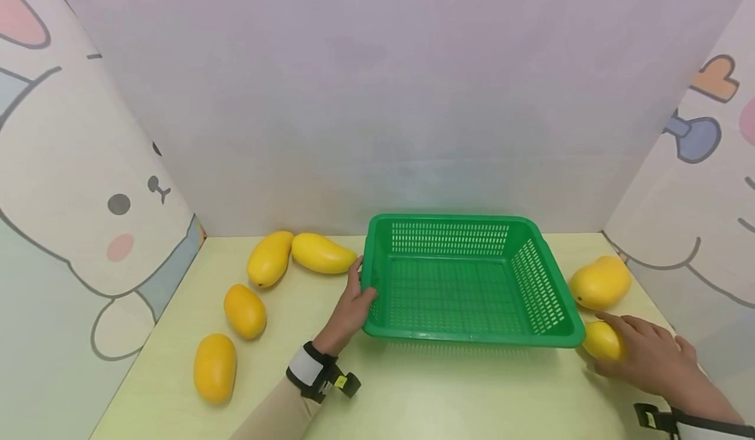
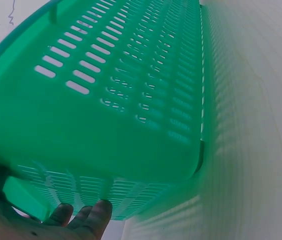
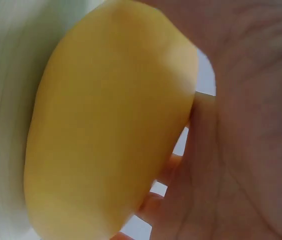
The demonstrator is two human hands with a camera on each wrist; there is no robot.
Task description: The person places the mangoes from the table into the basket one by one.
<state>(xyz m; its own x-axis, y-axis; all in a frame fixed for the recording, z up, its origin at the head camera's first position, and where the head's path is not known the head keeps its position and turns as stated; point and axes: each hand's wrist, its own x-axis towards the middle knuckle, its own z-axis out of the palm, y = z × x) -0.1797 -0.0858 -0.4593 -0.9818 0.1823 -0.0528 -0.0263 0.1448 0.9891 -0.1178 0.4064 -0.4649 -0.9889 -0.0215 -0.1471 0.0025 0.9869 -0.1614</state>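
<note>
Working at a pale yellow-green surface [image 1: 413, 394], you had your left hand [image 1: 352, 305] on the near-left corner of the green basket [image 1: 466, 279], thumb hooked over the rim and fingers [image 2: 98, 215] curled under its slotted wall. Your right hand [image 1: 645, 351] lay over a yellow mango [image 1: 601, 340] just beside the basket's near-right corner; the right wrist view showed the palm and curled fingers [image 3: 241, 150] cupping that mango against the surface. The basket sat flat, roughly centred, with nothing visible inside it. A second mango [image 1: 600, 282] rested close behind the held one, near the basket's right wall. Four more mangoes lay to the left: two [image 1: 270, 258] [image 1: 322, 253] at the back almost touching end to end, one [image 1: 244, 311] further forward, one [image 1: 215, 368] nearest you. A plain lilac backdrop [image 1: 377, 99] closed the rear. Curved side panels carried cartoon prints: a rabbit face [image 1: 100, 210] on the left, pastel shapes [image 1: 702, 132] on the right.
</note>
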